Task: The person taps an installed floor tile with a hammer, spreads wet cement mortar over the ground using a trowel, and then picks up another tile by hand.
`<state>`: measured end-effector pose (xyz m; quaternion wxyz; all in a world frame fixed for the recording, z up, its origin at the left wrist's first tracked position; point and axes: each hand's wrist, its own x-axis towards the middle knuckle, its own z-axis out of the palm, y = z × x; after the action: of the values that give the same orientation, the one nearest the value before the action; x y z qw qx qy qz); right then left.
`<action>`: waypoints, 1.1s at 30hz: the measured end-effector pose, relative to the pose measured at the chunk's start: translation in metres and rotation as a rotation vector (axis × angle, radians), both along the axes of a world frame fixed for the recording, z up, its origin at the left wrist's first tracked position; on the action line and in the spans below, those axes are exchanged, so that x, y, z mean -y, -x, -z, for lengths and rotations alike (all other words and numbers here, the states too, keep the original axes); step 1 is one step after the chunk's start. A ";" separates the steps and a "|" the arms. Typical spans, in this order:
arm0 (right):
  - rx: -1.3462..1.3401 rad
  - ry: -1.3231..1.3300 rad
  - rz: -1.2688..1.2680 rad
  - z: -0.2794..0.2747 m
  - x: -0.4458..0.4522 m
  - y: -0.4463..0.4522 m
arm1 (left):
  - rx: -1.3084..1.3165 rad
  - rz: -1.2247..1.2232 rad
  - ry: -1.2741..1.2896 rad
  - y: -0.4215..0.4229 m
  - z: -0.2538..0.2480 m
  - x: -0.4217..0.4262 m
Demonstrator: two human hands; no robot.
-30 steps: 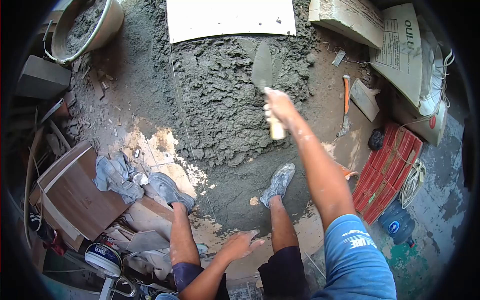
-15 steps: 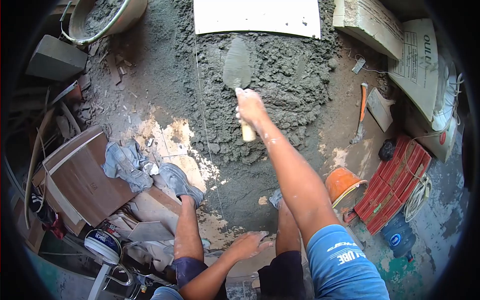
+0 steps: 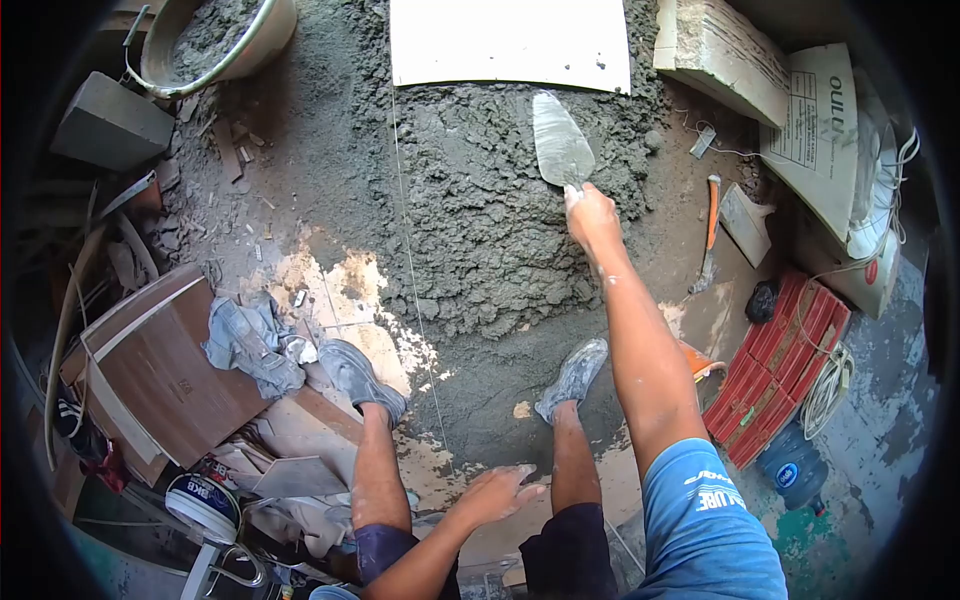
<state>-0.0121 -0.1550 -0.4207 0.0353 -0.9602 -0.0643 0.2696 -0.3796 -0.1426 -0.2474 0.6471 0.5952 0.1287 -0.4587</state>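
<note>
My right hand (image 3: 594, 217) is closed round the handle of a pointed trowel (image 3: 561, 140). The trowel's grey-smeared blade lies over the right part of a rough bed of wet mortar (image 3: 490, 230), its tip close to the white tile (image 3: 510, 42). Whether the blade touches the mortar I cannot tell. My left hand (image 3: 497, 494) hangs between my knees with fingers apart and holds nothing. A thin string (image 3: 408, 230) runs lengthwise along the left side of the mortar.
At upper left is a bucket of mortar (image 3: 262, 40) beside a grey block (image 3: 115, 118). Stacked boards (image 3: 170, 370) with a rag (image 3: 250, 340) lie left. Right are an orange-handled hammer (image 3: 712, 215), red tiles (image 3: 775, 370), a water jug (image 3: 795, 470) and a partly hidden orange bucket (image 3: 700, 360).
My right hand has carried the trowel to the right across the mortar. My right arm now covers more of the orange bucket. My left hand stays nearly still.
</note>
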 end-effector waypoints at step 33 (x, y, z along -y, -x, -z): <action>0.019 -0.102 -0.051 -0.028 -0.019 -0.042 | -0.041 -0.024 0.039 -0.007 -0.002 -0.007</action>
<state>0.0297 -0.1360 -0.3931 0.0768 -0.9576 -0.1030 0.2578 -0.3721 -0.1354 -0.2458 0.6612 0.5714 0.1404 -0.4653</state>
